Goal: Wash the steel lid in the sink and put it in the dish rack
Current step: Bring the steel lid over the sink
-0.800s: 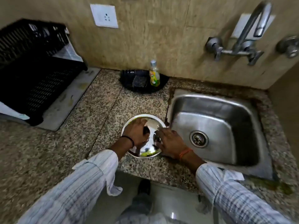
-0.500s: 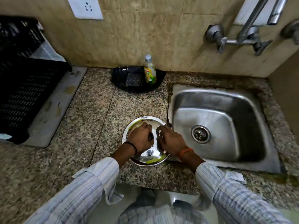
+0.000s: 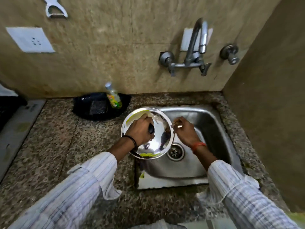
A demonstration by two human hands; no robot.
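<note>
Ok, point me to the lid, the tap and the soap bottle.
lid point(image 3: 158, 136): head view, on the shiny bare steel right of the knob.
tap point(image 3: 194, 38): head view, on the curved spout.
soap bottle point(image 3: 113, 97): head view, on the labelled body.

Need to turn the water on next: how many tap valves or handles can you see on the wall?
3: one left handle and one right handle on the mixer under the spout, plus a separate round valve further right. None looks hidden.
</note>
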